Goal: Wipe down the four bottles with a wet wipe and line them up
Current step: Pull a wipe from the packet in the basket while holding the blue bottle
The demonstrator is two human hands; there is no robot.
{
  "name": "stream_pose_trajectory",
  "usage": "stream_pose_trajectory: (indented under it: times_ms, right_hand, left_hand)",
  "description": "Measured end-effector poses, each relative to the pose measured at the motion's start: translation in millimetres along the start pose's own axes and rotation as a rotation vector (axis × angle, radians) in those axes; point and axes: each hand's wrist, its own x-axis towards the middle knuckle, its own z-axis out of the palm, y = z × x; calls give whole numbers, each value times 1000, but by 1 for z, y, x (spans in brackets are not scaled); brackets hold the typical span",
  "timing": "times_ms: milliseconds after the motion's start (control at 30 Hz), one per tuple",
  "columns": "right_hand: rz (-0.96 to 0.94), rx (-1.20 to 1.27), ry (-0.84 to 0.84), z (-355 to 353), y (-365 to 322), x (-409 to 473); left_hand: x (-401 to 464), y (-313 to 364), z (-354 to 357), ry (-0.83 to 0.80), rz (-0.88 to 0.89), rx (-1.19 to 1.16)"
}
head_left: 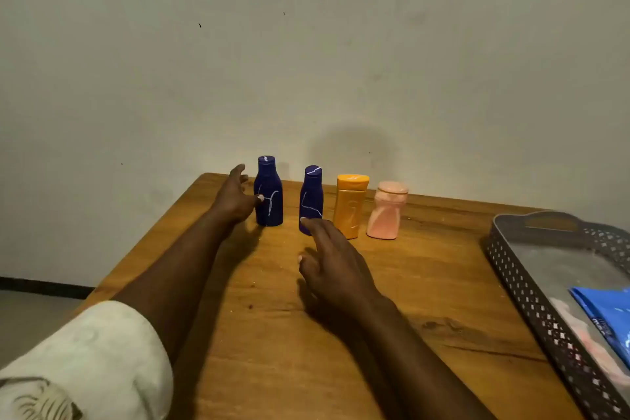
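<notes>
Cream cloth of my left sleeve [85,361] is the nearest thing I see, at the bottom left corner. From it my left arm goes forward over the wooden table [272,351]. At the right edge of the table lies a dark basket tray [521,286] with small holes in its wall, and inside it there is a blue packet [606,314] with something pale pink beside it; I cannot tell what that is.

Further on, my right hand [335,266] is low above the table, its fingers straight and a little spread, holding nothing. The tip of its longest finger is at the base of the second blue bottle [311,198]; if it really touches, I cannot tell.

My left hand [235,196] is at the first blue bottle [268,193], the thumb on its front and the fingers reaching around its left side.

All four bottles stand upright in one row near the far edge by the wall [306,44]: two blue ones, then the orange bottle [351,206], then the pink bottle [387,211], each apart from its neighbour.
</notes>
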Motion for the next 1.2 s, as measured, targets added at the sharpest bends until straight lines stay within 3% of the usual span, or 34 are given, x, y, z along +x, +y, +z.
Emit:
stream_pose_trajectory:
  times_ms: [333,600,867,1200]
  right_hand:
    - [13,122,-34,18,-14,34]
    - [27,287,203,14,-22,32]
    - [-78,340,390,-41,-15,-17]
    - [-81,301,486,-118,29,-102]
  left_hand:
    - [-4,-8,9,-12,118,-31]
    - [-58,6,1,-100,244,-187]
    - [-129,39,12,-219,353,-298]
    - [-202,78,109,-359,291,-579]
